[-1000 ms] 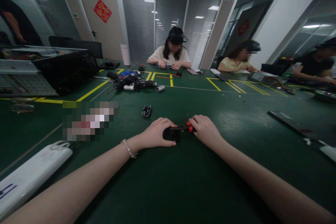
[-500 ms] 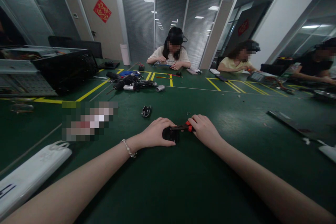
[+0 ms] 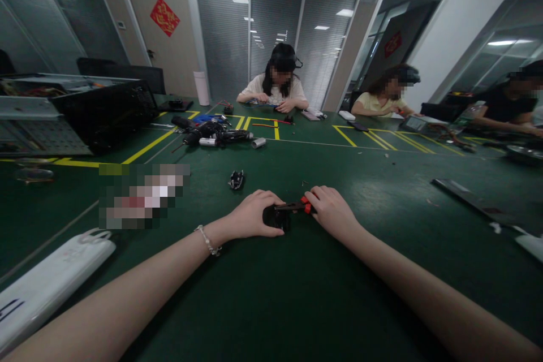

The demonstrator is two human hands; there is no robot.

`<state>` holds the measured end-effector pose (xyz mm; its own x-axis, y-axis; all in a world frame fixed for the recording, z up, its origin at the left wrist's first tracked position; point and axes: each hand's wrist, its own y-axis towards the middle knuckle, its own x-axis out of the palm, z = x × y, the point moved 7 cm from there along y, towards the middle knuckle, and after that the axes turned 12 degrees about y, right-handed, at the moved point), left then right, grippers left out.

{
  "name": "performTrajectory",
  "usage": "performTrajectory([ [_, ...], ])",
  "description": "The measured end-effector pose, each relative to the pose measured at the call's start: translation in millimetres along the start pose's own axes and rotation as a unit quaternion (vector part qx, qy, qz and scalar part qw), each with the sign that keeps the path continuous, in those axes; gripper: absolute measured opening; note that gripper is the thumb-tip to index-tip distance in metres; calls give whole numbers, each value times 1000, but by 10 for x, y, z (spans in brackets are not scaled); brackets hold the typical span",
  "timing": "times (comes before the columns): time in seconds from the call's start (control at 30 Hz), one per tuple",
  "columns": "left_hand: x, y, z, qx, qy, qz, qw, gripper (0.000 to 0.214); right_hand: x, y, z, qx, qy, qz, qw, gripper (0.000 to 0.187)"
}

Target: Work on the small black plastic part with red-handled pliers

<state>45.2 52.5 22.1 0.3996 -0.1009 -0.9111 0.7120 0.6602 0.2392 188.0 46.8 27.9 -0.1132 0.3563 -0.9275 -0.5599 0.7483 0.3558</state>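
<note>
i see my left hand [image 3: 254,215] on a small part [image 3: 275,218] mid way across the table [image 3: 297,300], right hand [image 3: 331,212] just right of it on the pliers [image 3: 297,206], nose at the part. loose clip [image 3: 236,179] behind the left hand, tool pile [image 3: 212,134] further back, open case [image 3: 106,113] far left, flat box [image 3: 46,285] near left.

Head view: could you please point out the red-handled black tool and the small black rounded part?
Red-handled black tool [image 3: 292,206], head view, on its dark shaft.
Small black rounded part [image 3: 275,219], head view, on its exposed right side.

Head camera looks forward, down across the table [image 3: 297,300].
</note>
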Motion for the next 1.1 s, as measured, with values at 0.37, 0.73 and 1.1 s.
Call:
performTrajectory([
  [0.37,19,-15,-9,-16,-1,-9,1000,52,-7,-17,6,7,-7,-7,1000,36],
  [0.73,9,-24,-17,-27,-9,-2,1000,54,-4,-17,5,6,-4,0,1000,35],
  [1.1,15,-16,-36,-31,-49,-19,998,56,-12,-1,-5,7,-5,0,1000,34],
])
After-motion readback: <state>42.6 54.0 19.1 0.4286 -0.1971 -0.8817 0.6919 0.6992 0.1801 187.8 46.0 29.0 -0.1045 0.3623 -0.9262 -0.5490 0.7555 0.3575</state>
